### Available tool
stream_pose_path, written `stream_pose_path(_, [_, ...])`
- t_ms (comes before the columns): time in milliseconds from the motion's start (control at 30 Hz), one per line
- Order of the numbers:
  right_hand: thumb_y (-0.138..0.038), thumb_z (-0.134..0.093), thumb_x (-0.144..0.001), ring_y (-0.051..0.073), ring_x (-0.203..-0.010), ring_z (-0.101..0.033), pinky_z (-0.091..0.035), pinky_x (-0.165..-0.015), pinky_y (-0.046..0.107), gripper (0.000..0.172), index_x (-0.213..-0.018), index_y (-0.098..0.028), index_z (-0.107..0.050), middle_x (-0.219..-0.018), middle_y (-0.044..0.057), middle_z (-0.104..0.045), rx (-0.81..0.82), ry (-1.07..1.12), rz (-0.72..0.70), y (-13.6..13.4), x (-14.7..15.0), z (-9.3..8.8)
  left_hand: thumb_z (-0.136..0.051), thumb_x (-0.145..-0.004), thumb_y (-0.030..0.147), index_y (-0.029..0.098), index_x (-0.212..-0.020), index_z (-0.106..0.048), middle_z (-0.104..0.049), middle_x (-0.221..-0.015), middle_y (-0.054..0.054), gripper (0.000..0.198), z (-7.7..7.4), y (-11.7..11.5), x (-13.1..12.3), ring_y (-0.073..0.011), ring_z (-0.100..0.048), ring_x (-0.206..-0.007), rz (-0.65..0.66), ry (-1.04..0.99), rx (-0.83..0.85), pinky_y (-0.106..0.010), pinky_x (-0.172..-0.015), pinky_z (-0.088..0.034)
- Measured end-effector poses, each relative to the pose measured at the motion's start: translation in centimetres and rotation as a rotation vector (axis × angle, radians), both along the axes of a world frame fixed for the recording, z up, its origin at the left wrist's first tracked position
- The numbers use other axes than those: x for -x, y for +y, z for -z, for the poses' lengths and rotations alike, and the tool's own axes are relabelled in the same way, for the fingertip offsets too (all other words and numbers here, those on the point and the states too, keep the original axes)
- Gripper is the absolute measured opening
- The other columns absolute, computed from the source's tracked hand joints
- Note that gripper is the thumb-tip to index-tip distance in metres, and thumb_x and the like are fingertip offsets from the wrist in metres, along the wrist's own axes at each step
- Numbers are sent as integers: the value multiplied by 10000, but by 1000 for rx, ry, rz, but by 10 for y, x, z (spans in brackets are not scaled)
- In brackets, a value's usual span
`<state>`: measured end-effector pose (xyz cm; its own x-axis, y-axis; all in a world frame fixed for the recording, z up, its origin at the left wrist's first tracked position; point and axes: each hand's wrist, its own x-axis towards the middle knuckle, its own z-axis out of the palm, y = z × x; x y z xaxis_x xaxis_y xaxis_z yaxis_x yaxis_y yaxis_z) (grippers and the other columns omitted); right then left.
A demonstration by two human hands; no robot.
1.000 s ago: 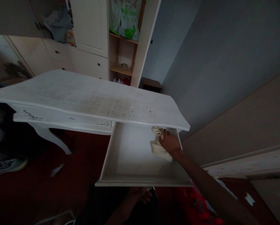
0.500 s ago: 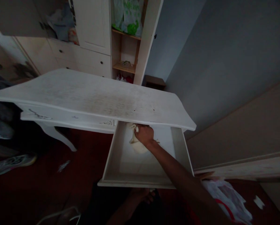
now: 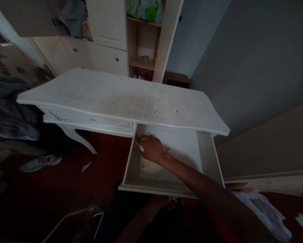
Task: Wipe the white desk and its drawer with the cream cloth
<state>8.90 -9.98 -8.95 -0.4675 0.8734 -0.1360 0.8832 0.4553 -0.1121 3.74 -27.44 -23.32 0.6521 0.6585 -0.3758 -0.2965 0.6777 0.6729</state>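
My right hand [image 3: 152, 150] reaches into the open drawer [image 3: 207, 158] of a white table [image 3: 116, 98]. It presses down on a cream cloth [image 3: 148, 166] near the drawer's back left corner, with the fingers curled over the cloth. My left hand [image 3: 163, 201] is in shadow just under the drawer's front edge. Its fingers are mostly hidden there.
Behind the table stands a cream wardrobe [image 3: 108, 27] with open wooden shelves [image 3: 143, 62]. On the left, dark clothes [image 3: 9, 111] are piled above a shoe [image 3: 41, 162] on the red floor. A white plastic bag [image 3: 265, 212] lies at the lower right, beside a grey wall [image 3: 255, 60].
My right hand has slid the cloth from the drawer's right side across to its left back corner. The view has shifted, so the table sits further right.
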Motion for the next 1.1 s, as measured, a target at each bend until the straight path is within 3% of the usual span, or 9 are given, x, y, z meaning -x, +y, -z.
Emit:
stream_pose_path(133, [-257,-601,-877,313,-1172,-497,-424,-958,488,398,-1271,-302,-641,-1341,83,-577,122,72,-247,-40,-6,7,-781,-652,672,101,-914,-751,-739,-968,-164,629,-2,0,0,-212,-651,-774,10,2,10,-336,-717,-466])
stream_pose_path(233, [-214,-594,-872,329,-1171,-479,-398,-950,518,346,-1182,-327,-699,-1333,59,-600,167,76,-431,-54,-7,6,-786,-643,675,106,-910,-747,-740,-954,-155,630,-3,0,0,-201,-650,-758,-3,-5,16,-322,-699,-469])
stream_pose_path(367, [-145,-607,-831,318,-1123,-495,-406,-899,476,378,-1144,-322,-725,-1266,37,-656,245,31,-570,-50,-4,1,-776,-668,668,102,-933,-746,-735,-977,-161,626,-1,-1,1,-200,-648,-770,-3,-17,-7,-317,-699,-474])
stream_pose_path(533, [-78,-596,-790,303,-1087,-517,-395,-872,439,476,-1164,-345,-722,-1173,24,-712,309,17,-634,-39,-6,-2,-822,-613,646,97,-910,-750,-736,-943,-161,628,1,0,1,-206,-651,-756,-28,-13,14,-320,-683,-479])
stream_pose_path(767, [-39,-596,-728,283,-1051,-554,-380,-864,404,500,-1125,-304,-747,-1089,40,-746,403,18,-575,-44,-39,-10,-834,-617,603,103,-900,-758,-739,-953,-153,580,-2,1,1,-195,-645,-755,-21,-14,35,-307,-679,-478])
stream_pose_path(900, [5,-559,-694,260,-1042,-576,-376,-894,396,577,-1125,-329,-747,-1080,14,-756,506,85,-472,-53,-86,-8,-823,-634,604,99,-932,-753,-736,-973,-157,591,2,0,1,-206,-650,-775,-18,-5,26,-318,-688,-481])
stream_pose_path(1100, [-21,-555,-680,244,-1026,-619,-397,-954,405,608,-1144,-364,-747,-1180,5,-742,630,46,-193,-71,-161,-13,-817,-644,611,102,-933,-750,-736,-971,-154,588,3,-1,2,-208,-645,-779,-10,-7,4,-329,-701,-484])
